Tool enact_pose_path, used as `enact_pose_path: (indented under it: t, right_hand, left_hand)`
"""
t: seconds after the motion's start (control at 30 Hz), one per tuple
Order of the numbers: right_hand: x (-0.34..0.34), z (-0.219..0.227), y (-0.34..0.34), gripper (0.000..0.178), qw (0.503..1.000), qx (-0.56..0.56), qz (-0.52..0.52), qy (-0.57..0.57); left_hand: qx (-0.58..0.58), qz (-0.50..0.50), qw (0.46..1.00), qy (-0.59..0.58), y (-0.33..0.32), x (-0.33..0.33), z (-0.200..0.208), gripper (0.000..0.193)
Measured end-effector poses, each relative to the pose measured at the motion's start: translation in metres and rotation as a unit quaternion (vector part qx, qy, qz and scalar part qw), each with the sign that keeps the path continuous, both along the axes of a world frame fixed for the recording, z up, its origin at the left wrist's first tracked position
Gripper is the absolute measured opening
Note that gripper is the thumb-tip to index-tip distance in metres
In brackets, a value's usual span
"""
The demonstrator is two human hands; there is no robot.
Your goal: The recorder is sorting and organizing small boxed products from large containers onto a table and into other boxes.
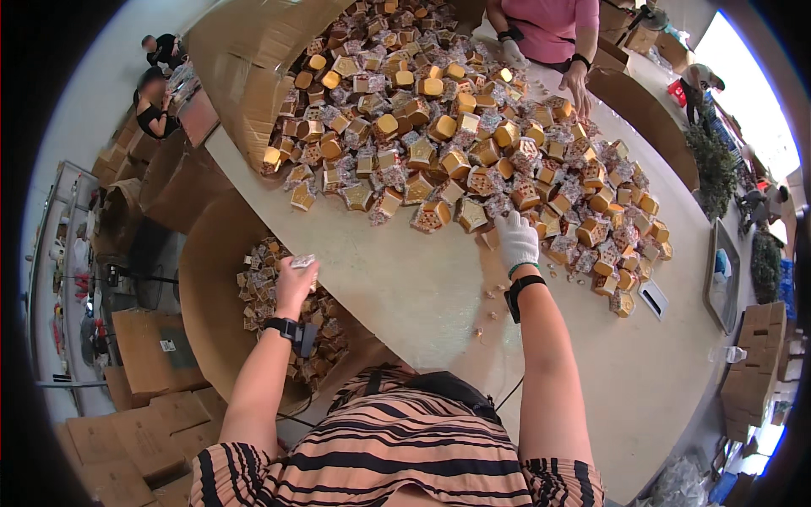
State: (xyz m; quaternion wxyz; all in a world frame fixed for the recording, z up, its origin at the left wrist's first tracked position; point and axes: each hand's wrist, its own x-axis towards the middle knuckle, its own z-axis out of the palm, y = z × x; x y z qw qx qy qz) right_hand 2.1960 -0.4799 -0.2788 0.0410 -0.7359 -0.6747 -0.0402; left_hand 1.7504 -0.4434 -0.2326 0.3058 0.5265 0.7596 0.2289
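A big pile of small house-shaped pieces (439,127) with gold bases, many in clear plastic wrap, covers the far part of the pale table (405,279). My left hand (294,286), bare, is closed around one small wrapped piece (302,261). It is above a large cardboard bin (211,279) that holds many similar wrapped pieces (325,342). In a white glove, my right hand (517,242) reaches to the pile's near edge. Its fingers curl against a wrapped piece (498,205); the fingertips are partly hidden.
Across the table a person in a pink shirt (549,29) has both hands at the pile. A cardboard box (241,68) lies tipped at the far left. Small crumbs (492,315), a white flat frame (653,299) and a metal tray (722,275) are on the right. Cartons (127,439) stand lower left.
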Motion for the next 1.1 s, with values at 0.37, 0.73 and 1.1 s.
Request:
enact_pose_path:
  t: [0.37, 0.73, 1.1]
  right_hand:
    - [-0.086, 0.053, -0.038, 0.029, 0.948, 0.009, 0.035, 0.317]
    - [-0.048, 0.027, -0.076, 0.045, 0.905, -0.005, -0.121, 0.407]
    - [-0.036, 0.015, -0.075, 0.032, 0.970, -0.050, -0.092, 0.219]
  left_hand:
    - [0.180, -0.442, 0.876, -0.063, -0.024, 0.151, -0.020, 0.071]
    - [0.031, -0.448, 0.850, -0.274, -0.052, 0.216, -0.025, 0.042]
    - [0.116, -0.479, 0.854, -0.169, -0.061, 0.233, -0.018, 0.037]
